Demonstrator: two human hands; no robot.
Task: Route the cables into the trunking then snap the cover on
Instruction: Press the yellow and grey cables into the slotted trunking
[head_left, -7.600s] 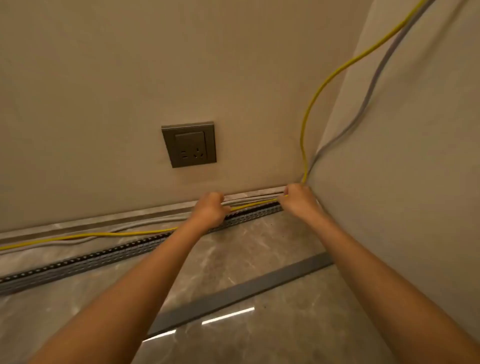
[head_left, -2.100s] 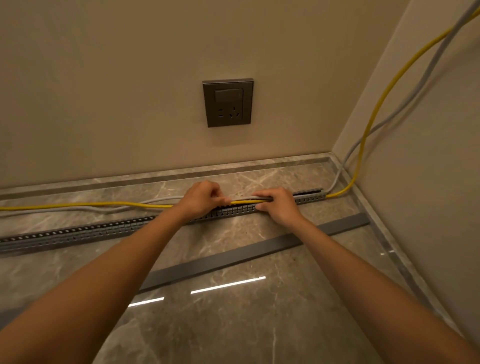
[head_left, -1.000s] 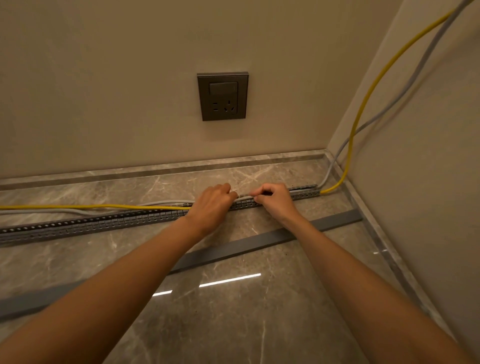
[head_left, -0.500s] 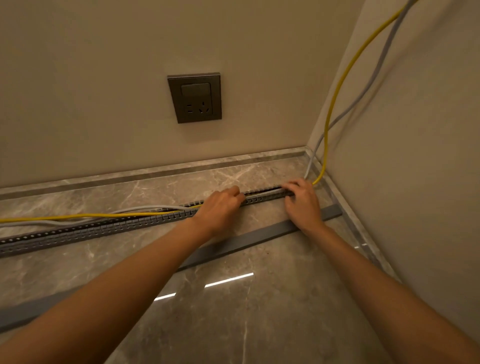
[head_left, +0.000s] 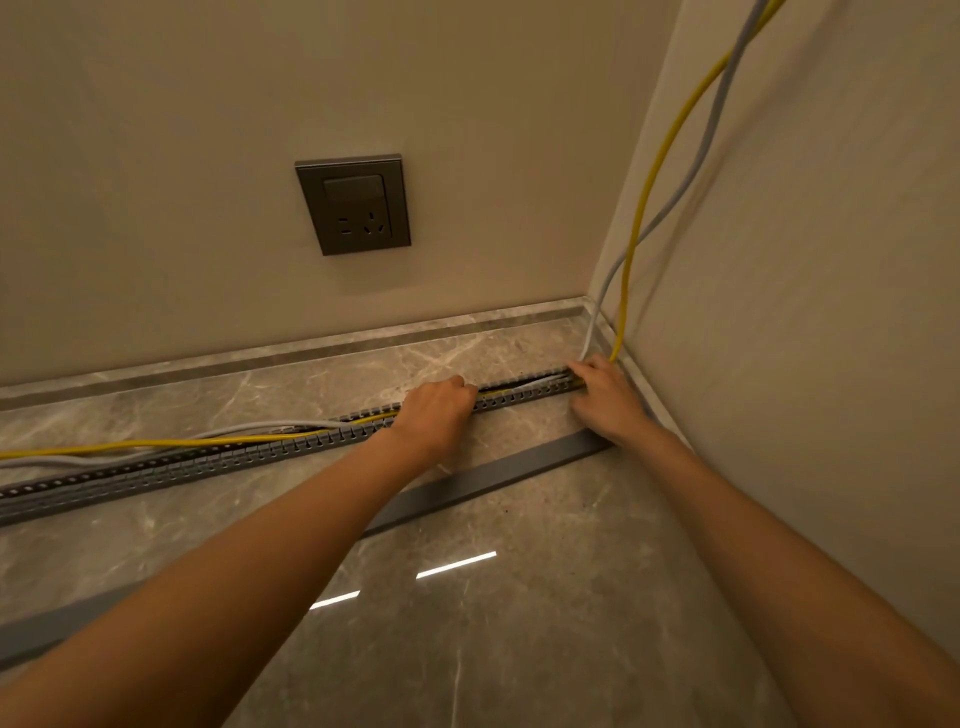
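Yellow cable (head_left: 156, 443) and grey cable (head_left: 260, 428) inside trunking (head_left: 208, 462) under left hand (head_left: 434, 413) and right hand (head_left: 605, 397), grips unclear.

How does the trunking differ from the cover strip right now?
The trunking has slotted walls and an open channel; the cover is a plain flat strip. The trunking holds the yellow cable and grey cable at its right end; the cover holds nothing. The left hand and right hand are on the trunking; the cover lies nearer the person. Both are long, grey and on the floor.
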